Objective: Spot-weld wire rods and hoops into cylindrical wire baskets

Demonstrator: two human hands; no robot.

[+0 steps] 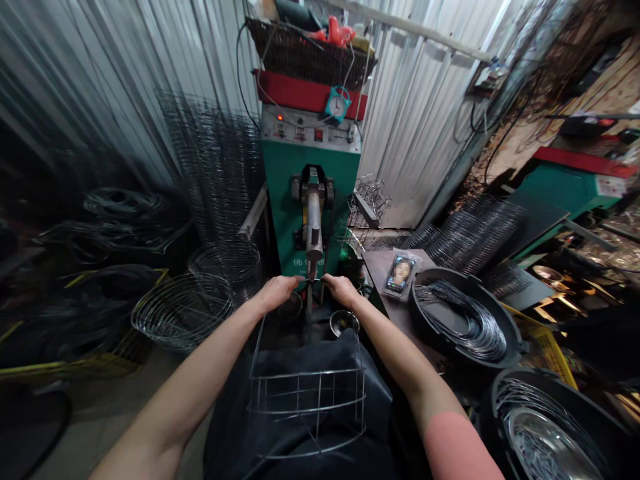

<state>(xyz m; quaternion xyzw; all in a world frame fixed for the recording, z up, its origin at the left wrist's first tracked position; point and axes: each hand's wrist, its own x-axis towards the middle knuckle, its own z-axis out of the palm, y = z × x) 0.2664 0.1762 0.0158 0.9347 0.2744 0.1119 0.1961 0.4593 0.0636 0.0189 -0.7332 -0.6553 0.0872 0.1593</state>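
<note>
Both my hands are closed at the lower tip of a spot welder's electrode arm, one on each side. My left hand pinches the far end of a wire basket, and my right hand grips the same end opposite. From the hands the basket's wires run back toward me, and its gridded part rests over my dark-clothed lap. The fingertips are small in view, so the exact wire under each is hard to make out. The green welding machine stands straight ahead, with a red light lit on its panel.
Round wire frames sit at left, before a tall stack of wire pieces. At right, a phone lies on a table beside a black pan of wire rings. Nearer is another black tub holding a metal bowl.
</note>
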